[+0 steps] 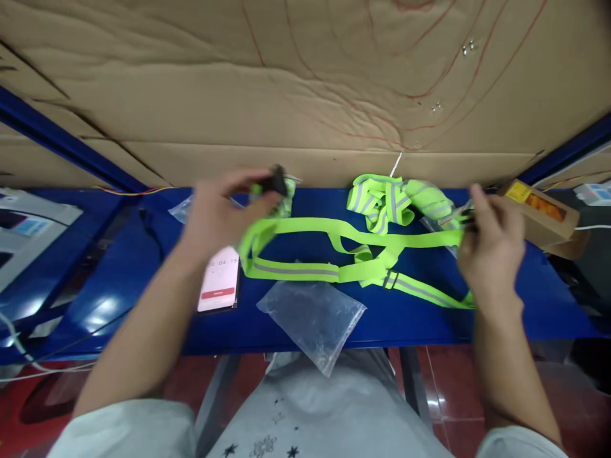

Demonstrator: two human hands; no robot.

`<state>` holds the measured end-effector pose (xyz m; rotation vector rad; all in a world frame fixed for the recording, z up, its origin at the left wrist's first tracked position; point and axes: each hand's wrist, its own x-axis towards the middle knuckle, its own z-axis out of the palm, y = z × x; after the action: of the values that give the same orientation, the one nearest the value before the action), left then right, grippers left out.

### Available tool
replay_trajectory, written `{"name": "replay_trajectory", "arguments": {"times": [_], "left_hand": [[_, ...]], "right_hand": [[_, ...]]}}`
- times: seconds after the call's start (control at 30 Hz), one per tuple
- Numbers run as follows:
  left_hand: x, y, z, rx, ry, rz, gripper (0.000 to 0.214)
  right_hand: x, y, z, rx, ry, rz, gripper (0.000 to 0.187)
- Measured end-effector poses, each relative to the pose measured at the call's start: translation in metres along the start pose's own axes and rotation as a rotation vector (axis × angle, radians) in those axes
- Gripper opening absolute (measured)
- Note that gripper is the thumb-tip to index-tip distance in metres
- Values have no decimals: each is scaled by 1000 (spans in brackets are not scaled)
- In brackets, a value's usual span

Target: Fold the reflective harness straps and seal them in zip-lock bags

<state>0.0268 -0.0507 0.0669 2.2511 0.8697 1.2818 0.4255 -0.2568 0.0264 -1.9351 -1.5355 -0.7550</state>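
At nine o'clock the left hand pinches a small black fitting; at three the right hand grips neon-green reflective fabric webbing. It spans the glossy blue desk between them.

Phone lying on the blue counter with a timer-looking screen, little cardboard box with something orange in it off right, big cardboard panel behind, reddish floor tiles below.
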Motion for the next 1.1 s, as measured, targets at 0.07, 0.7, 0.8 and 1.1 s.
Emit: {"name": "replay_trajectory", "arguments": {"times": [0.07,0.7,0.8,1.1], "left_hand": [[-13,32,32,131,-159,87,32],[-3,86,100,225,-327,31,28],[1,84,106,190,-419,12,38],[21,51,92,-431,-592,-71,57]], "right_hand": [[6,-46,6,62,-70,-119,72],[26,-123,33,199,-161,-153,75],[17,-128,44,304,-189,-200,82],[27,-97,34,912,-501,-244,107]]}}
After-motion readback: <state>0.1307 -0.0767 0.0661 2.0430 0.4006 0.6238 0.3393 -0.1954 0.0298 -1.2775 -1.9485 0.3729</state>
